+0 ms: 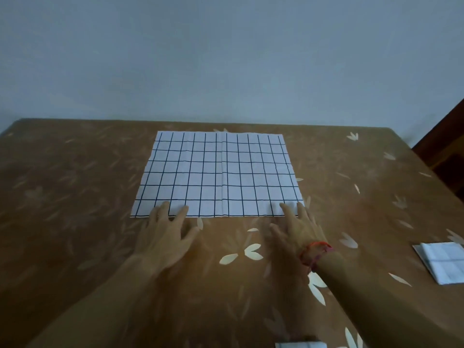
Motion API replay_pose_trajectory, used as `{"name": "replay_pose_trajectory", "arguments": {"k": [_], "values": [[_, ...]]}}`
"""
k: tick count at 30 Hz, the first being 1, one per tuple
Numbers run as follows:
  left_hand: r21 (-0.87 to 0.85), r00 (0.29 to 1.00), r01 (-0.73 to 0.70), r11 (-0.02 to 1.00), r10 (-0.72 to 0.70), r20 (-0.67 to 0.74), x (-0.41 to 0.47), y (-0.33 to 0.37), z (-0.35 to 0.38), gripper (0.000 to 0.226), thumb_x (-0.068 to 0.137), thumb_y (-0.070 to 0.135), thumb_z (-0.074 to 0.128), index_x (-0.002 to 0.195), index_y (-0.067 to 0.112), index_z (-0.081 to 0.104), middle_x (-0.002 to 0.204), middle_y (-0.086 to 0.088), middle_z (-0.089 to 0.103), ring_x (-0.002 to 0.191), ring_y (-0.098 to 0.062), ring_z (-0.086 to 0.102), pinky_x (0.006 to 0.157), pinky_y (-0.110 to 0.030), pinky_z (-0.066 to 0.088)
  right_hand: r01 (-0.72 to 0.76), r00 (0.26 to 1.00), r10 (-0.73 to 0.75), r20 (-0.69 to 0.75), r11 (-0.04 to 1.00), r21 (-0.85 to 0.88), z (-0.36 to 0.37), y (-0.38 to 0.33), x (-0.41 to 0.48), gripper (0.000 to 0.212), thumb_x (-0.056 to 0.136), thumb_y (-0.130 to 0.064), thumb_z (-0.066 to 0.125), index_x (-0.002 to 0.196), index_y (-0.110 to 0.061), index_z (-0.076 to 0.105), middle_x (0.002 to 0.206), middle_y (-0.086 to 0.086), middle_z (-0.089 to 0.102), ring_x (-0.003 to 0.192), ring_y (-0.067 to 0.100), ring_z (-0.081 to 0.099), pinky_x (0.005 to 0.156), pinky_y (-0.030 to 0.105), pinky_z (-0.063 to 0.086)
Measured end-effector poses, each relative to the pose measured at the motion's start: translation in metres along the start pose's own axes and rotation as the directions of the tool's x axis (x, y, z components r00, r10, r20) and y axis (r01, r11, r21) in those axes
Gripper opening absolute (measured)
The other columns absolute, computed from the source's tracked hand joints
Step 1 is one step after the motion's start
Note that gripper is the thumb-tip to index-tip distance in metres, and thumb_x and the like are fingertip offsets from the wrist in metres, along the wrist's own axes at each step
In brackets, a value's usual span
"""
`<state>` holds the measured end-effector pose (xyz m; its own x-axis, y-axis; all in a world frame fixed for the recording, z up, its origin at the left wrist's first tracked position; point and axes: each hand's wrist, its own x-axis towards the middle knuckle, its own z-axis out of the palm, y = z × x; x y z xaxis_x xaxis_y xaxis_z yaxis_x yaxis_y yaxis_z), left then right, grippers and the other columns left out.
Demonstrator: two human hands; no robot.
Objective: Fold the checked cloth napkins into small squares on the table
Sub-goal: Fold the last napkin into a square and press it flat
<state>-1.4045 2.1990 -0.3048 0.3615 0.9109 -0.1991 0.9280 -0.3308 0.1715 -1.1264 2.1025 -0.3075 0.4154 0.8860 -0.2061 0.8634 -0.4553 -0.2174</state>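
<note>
On the bench, spread napkin: lies flat and fully open in the middle of the brown flowered bench, with a crease down its centre.
Left hand: fingers straight and spread, gripping nothing; fingertips on the napkin's near edge, toward its left corner.
Right hand: also flat and splayed, holding nothing; fingertips on the near edge by the right corner; red band at the wrist.
Folded napkin: small square at the bench's right edge, well apart from both hands.
</note>
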Motion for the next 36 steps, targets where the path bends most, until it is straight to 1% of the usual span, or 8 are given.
{"name": "replay_pose_trajectory", "arguments": {"k": [7,12,20,24,28,31,33,36], "values": [[0.022,0.995,0.041,0.999,-0.043,0.093,0.022,0.002,0.023,0.068,0.093,0.067,0.018,0.152,0.039,0.003,0.161,-0.011,-0.009,0.147,-0.034,-0.009,0.118,-0.051,0.006,-0.025,1.000,0.026,0.016,1.000,-0.013,0.013,0.009,0.025,0.073,0.088,-0.062,0.035,0.149,-0.035,0.006,0.159,0.016,0.001,0.147,0.032,-0.009,0.115,0.049,0.015],[0.057,0.996,0.034,0.998,-0.039,0.075,0.021,0.002,0.026,0.067,0.094,0.066,0.018,0.153,0.037,0.002,0.161,-0.011,-0.006,0.147,-0.035,-0.008,0.117,-0.051,0.007,0.040,0.999,-0.041,-0.015,0.997,-0.061,0.025,0.008,0.027,0.050,0.089,-0.059,0.033,0.133,-0.037,0.028,0.149,0.018,0.024,0.142,0.035,0.016,0.110,0.050,0.027],[0.036,1.000,0.029,0.999,-0.030,0.011,0.020,0.001,0.027,0.071,0.096,0.061,0.023,0.153,0.020,0.013,0.162,-0.009,0.003,0.148,-0.030,0.000,0.118,-0.048,0.013,0.123,0.977,-0.137,-0.166,0.988,-0.092,0.024,0.005,0.031,0.037,0.088,-0.037,0.048,0.111,-0.011,0.060,0.124,0.005,0.057,0.121,0.027,0.046,0.103,0.042,0.037],[-0.037,0.999,0.043,0.998,-0.044,-0.024,0.020,-0.003,0.023,0.071,0.098,0.052,0.034,0.151,0.007,0.020,0.161,-0.010,0.012,0.148,-0.025,0.007,0.119,-0.044,0.018,0.148,0.970,-0.150,-0.193,0.989,-0.026,0.016,0.000,0.027,0.017,0.078,-0.014,0.055,0.088,-0.006,0.066,0.095,0.009,0.066,0.097,0.032,0.056,0.078,0.038,0.049],[-0.080,0.996,-0.005,0.997,-0.001,-0.084,0.006,0.005,0.014,0.064,0.097,0.044,0.045,0.146,0.007,0.028,0.156,-0.014,0.021,0.145,-0.027,0.014,0.115,-0.042,0.025,0.200,0.957,-0.199,-0.210,0.980,-0.020,0.006,-0.011,0.010,0.020,0.081,-0.006,0.056,0.093,-0.008,0.071,0.092,0.011,0.067,0.091,0.032,0.061,0.074,0.037,0.052],[-0.133,0.979,-0.099,0.986,0.073,-0.192,-0.010,0.018,0.010,0.046,0.095,0.038,0.051,0.131,0.011,0.047,0.137,-0.010,0.042,0.130,-0.024,0.035,0.102,-0.036,0.038,0.237,0.944,-0.224,-0.241,0.971,0.027,0.005,-0.023,-0.005,0.027,0.073,-0.004,0.068,0.099,-0.011,0.071,0.086,0.011,0.070,0.086,0.034,0.063,0.070,0.038,0.054],[-0.267,0.965,-0.111,0.957,0.039,-0.261,-0.022,0.029,0.006,0.027,0.093,0.040,0.052,0.105,0.017,0.061,0.109,-0.003,0.055,0.100,-0.017,0.053,0.081,-0.032,0.050,0.280,0.936,-0.264,-0.231,0.959,0.038,0.006,-0.032,-0.016,0.038,0.064,-0.009,0.077,0.101,-0.013,0.069,0.080,0.007,0.071,0.079,0.032,0.064,0.065,0.038,0.055],[-0.549,0.990,0.054,0.834,-0.115,-0.078,-0.043,0.046,0.005,0.045,0.095,0.045,0.048,0.066,0.011,0.058,0.061,0.000,0.054,0.051,-0.010,0.048,0.050,-0.027,0.042,0.349,0.911,-0.326,-0.251,0.936,0.048,0.006,-0.056,-0.042,0.041,0.064,-0.022,0.079,0.102,-0.015,0.066,0.071,0.003,0.069,0.069,0.028,0.062,0.059,0.033,0.051]]}}
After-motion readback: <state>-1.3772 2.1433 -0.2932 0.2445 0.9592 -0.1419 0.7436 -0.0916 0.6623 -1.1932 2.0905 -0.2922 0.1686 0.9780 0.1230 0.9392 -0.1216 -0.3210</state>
